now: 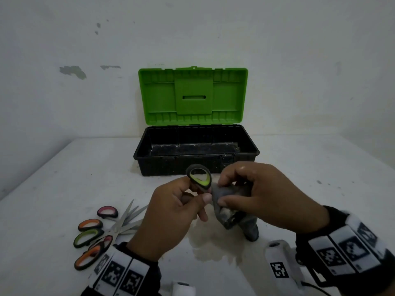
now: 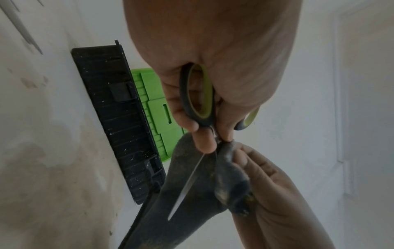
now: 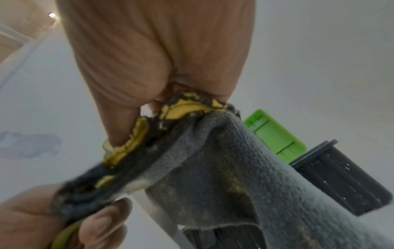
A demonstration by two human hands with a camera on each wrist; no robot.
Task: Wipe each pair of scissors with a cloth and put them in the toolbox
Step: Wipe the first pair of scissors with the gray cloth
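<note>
- Green-and-black handled scissors sit in the left hand, whose fingers and thumb curl round the handles; one handle loop sticks up above the knuckles in the head view.
- From the left wrist view, a bare steel blade runs down from the handles and lies against the grey cloth.
- Grey cloth is bunched in the right hand, fingers and thumb pinching it just beside the scissors' pivot; a loose end hangs down to the table.
- The right wrist view shows yellowish patches on the cloth's dark edge under the fingers.
- The two hands meet above the white table, just in front of the toolbox.
- The toolbox stands open against the wall, green lid upright, black tray facing up.
- Near the left wrist, other scissors lie in a loose heap on the table, with pink, orange and green handles and blades crossing.
- Both wrists wear bands with black-and-white square markers.
</note>
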